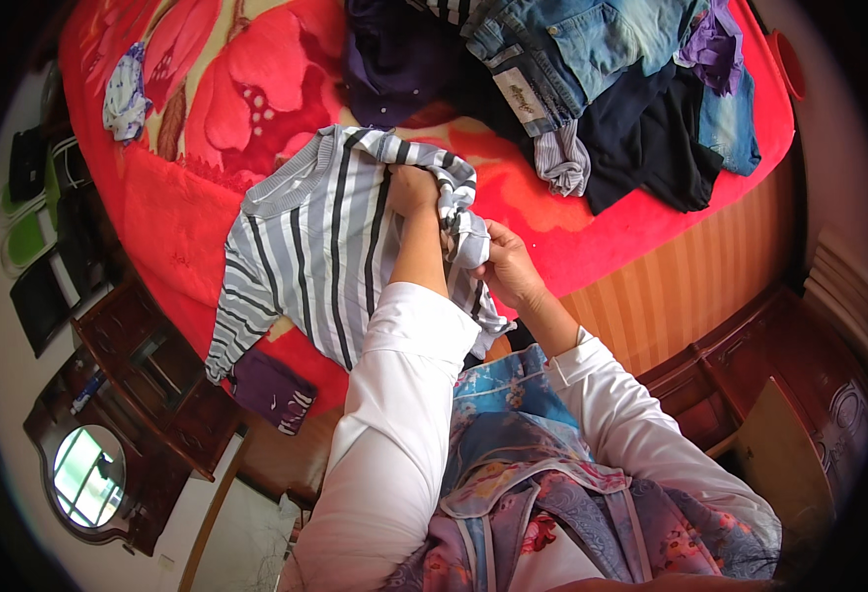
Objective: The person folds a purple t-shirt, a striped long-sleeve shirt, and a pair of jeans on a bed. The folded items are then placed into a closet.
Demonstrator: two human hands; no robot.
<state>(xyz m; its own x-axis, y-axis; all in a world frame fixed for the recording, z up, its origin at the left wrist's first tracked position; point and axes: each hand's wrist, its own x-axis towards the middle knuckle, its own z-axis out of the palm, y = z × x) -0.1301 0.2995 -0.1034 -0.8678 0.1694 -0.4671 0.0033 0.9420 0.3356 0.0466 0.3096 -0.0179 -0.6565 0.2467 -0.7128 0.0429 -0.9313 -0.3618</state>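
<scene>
A grey, white and black striped sweater [315,244] lies spread near the bed's edge, its ribbed neckline towards the upper left. My left hand [413,191] is on the sweater's right side, its fingers partly hidden by the bunched fabric. To its right, my right hand [506,263] pinches the grey cuff end of the bunched sleeve. The other sleeve points down to the lower left, touching a folded purple garment [274,391] that bears white writing.
A red floral blanket [160,222] covers the bed. Jeans [589,52], black garments [645,140] and a purple cloth [713,48] are heaped at the upper right. A white and blue cloth [126,96] lies upper left. A dark wooden dresser [160,377] with a mirror stands lower left.
</scene>
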